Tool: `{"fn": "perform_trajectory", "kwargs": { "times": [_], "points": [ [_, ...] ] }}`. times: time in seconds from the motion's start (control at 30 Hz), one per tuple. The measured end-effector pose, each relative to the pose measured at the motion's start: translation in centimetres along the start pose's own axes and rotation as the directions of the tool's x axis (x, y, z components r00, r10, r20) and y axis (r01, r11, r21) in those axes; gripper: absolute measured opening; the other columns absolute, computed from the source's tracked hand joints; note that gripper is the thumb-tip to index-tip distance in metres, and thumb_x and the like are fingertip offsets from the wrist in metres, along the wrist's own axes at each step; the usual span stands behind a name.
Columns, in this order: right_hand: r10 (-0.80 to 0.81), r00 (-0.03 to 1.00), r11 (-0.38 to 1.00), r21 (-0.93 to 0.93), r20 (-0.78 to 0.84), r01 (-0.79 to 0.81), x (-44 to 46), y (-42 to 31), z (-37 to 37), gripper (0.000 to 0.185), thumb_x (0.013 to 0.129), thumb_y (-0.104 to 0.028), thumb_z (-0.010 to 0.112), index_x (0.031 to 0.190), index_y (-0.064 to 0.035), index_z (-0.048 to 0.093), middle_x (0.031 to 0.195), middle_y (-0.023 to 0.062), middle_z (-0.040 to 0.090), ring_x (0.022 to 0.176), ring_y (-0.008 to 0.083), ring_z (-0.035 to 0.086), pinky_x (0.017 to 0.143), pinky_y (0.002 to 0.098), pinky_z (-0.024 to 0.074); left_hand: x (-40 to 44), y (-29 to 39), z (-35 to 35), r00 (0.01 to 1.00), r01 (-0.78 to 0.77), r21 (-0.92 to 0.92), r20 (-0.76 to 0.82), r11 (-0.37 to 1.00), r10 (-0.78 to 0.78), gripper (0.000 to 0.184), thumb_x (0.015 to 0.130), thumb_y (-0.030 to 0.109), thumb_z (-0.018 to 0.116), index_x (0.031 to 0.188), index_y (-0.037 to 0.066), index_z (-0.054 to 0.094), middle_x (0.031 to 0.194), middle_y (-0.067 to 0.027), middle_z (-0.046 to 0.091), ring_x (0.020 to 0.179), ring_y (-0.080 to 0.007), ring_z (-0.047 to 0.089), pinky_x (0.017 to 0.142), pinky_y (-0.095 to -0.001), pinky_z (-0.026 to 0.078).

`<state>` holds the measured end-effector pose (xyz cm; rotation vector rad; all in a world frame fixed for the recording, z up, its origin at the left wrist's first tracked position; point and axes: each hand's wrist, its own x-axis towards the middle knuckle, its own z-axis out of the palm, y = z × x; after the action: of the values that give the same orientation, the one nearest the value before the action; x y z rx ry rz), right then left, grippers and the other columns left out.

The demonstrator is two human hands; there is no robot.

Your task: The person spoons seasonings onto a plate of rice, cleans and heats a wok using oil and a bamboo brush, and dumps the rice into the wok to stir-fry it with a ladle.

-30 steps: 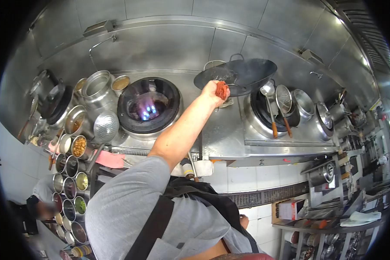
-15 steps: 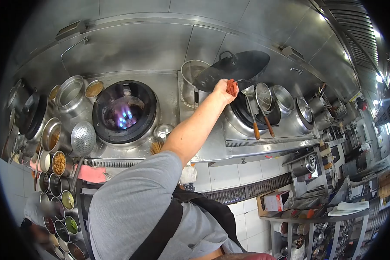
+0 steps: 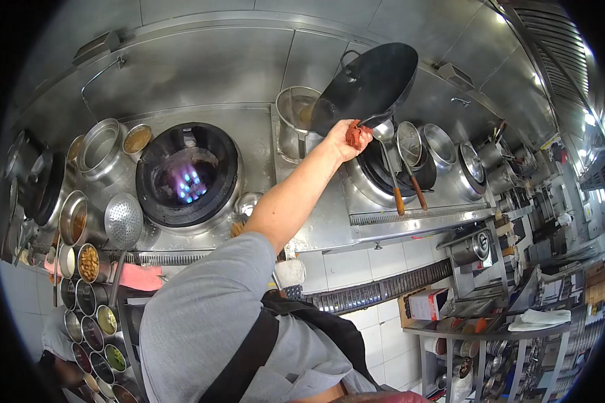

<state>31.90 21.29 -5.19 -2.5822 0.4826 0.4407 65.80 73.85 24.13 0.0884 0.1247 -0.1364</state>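
Observation:
My left hand [image 3: 348,140] is closed around the near handle of a black wok [image 3: 373,84], with a bunched reddish-brown cloth [image 3: 357,136] in the grip. Held up off the range, the wok tilts steeply, its lower rim at the left over a round wire-rimmed strainer [image 3: 289,94]. A brownish patch shows where that rim meets the strainer; I cannot tell what it is. Its second looped handle sticks up at the far side. Left of my arm, a burner [image 3: 189,178] burns with blue flames and no pan on it. My right hand is out of view.
A perforated skimmer [image 3: 124,221] rests near pots at the left. Several ingredient tins [image 3: 106,320] stand lower left, beside part of another person. Right of my hand, a wooden-handled ladle [image 3: 391,168] and mesh strainer [image 3: 409,144] lie over the second burner. A shelf [image 3: 497,336] stands lower right.
The wok has tipped more steeply, its right side rising and its left rim now down at the strainer. My left hand has moved slightly left and kept its hold. The whole view has shifted a little.

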Motion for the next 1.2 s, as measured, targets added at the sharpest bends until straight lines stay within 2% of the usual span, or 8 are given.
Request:
{"fn": "perform_trajectory", "kwargs": {
  "times": [0.17,0.23,0.37,0.57,0.63,0.83,1.03,1.2],
  "points": [
    [0.091,0.985,0.989,0.106,0.15,-0.107,0.0,-0.1,0.1,0.031,0.071,-0.018,0.059,0.095,0.0002,0.067,0.085,0.0226,0.066,0.081,0.0353,0.065,0.075,0.0412,0.0513,-1.4,1.5,-1.8,0.996,0.095,0.125,-0.015,0.988,-0.094,0.04,0.087,0.022,0.045,0.105,-0.014,0.052,0.076,-0.0154,0.051,0.05,-0.0112,0.046,0.039,-0.0174,0.041],
    [-0.16,0.987,0.98,-0.119,0.026,0.162,0.5,1.6,1.5,0.032,0.071,-0.018,0.059,0.095,0.0014,0.067,0.087,0.0233,0.065,0.082,0.0354,0.065,0.076,0.0404,0.0514,-1.6,2.5,-3.0,0.971,0.161,0.352,0.113,0.922,-0.213,0.041,0.086,0.023,0.046,0.107,-0.011,0.054,0.075,-0.015,0.051,0.048,-0.0103,0.043,0.038,-0.0166,0.038],
    [-0.174,0.983,0.977,-0.116,0.058,0.18,1.7,3.2,2.7,0.032,0.07,-0.018,0.06,0.095,0.0011,0.067,0.086,0.0232,0.065,0.082,0.0353,0.065,0.077,0.0405,0.0512,-3.9,3.8,-3.4,0.953,0.23,0.414,0.087,0.881,-0.29,0.041,0.086,0.023,0.045,0.108,-0.011,0.055,0.074,-0.0145,0.051,0.048,-0.0104,0.042,0.037,-0.0175,0.037],
    [-0.103,0.974,0.995,0.032,0.2,0.099,1.9,-3.6,1.5,0.031,0.071,-0.015,0.058,0.097,-0.0007,0.067,0.084,0.0241,0.065,0.081,0.0347,0.065,0.075,0.041,0.0505,-10.7,5.1,-3.9,0.982,-0.153,0.284,-0.062,0.946,0.178,0.029,0.086,0.02,0.046,0.102,-0.003,0.053,0.079,-0.0135,0.054,0.06,-0.0158,0.053,0.046,-0.0205,0.045],
    [-0.498,0.858,0.859,-0.06,0.128,0.508,3.2,-5.7,2.2,0.028,0.075,-0.015,0.059,0.097,0.0002,0.067,0.082,0.0219,0.065,0.079,0.0334,0.065,0.071,0.04,0.0503,-14.6,4.1,-5.4,0.773,-0.496,0.499,-0.118,0.71,0.623,0.015,0.081,0.015,0.05,0.094,0.008,0.054,0.083,-0.0102,0.057,0.063,-0.0179,0.055,0.049,-0.0241,0.045],
    [-0.754,0.624,0.656,0.304,0.208,0.691,-0.7,-18.5,2.4,0.031,0.08,-0.024,0.064,0.097,0.0016,0.065,0.085,0.0192,0.066,0.08,0.034,0.064,0.072,0.0409,0.0492,-30.7,3.3,-13.0,0.62,-0.519,0.583,-0.246,0.625,0.745,0.012,0.076,0.007,0.049,0.082,0.017,0.05,0.083,-0.0044,0.058,0.063,-0.0181,0.055,0.052,-0.0258,0.043],
    [-0.841,0.332,0.473,0.283,0.427,0.834,-2.3,-23.1,8.7,0.044,0.078,-0.024,0.067,0.113,0.0004,0.055,0.088,0.0221,0.064,0.079,0.0381,0.062,0.069,0.0442,0.0483,-42.4,1.9,-16.6,0.368,-0.472,0.636,-0.488,0.611,0.792,0.015,0.077,0.002,0.044,0.075,0.017,0.045,0.072,-0.0055,0.052,0.058,-0.0188,0.052,0.044,-0.0266,0.04],
    [-0.745,0.481,0.613,0.191,0.462,0.767,-4.1,-24.1,12.7,0.055,0.079,-0.02,0.06,0.127,-0.0042,0.04,0.093,0.027,0.061,0.089,0.0426,0.059,0.075,0.0484,0.0461,-46.4,4.5,-22.1,0.295,-0.509,0.645,-0.492,0.57,0.819,0.016,0.078,0.003,0.043,0.067,0.016,0.041,0.058,-0.002,0.048,0.046,-0.0131,0.042,0.042,-0.0254,0.038]
  ]
}}
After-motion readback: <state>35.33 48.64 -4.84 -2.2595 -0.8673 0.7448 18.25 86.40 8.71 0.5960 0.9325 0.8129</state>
